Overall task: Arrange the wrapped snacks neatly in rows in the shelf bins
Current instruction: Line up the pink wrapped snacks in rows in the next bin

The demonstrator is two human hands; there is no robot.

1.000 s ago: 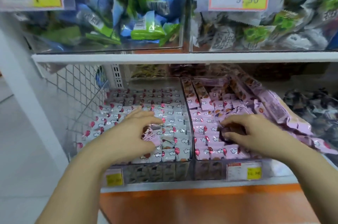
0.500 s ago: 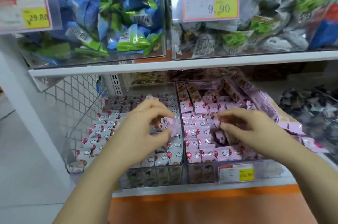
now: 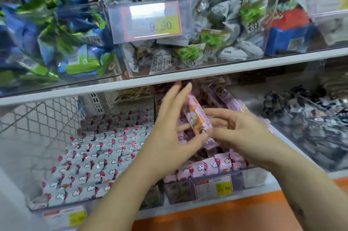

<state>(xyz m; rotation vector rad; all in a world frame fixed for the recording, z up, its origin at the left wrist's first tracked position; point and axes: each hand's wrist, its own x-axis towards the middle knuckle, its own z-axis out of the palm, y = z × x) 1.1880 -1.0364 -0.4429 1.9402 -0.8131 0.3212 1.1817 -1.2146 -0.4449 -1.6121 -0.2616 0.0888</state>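
Setting: shop shelving (image 3: 169, 78), clear bins on two tiers.
Pink snack (image 3: 195, 117): held above the pink bin (image 3: 254, 178), 12 o'clock from its front row (image 3: 207, 168).
Right hand (image 3: 239, 132): I pinch the packet's lower end.
Left hand (image 3: 169, 136): fingers straight, backing the packet.
Method: I judge it best laid flat, matching the front row, snug behind it.

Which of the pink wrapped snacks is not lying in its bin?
The raised pink snack with the orange picture: the right grip pinches it against the left grip, above the bin. The other pink snacks lie inside the bin.
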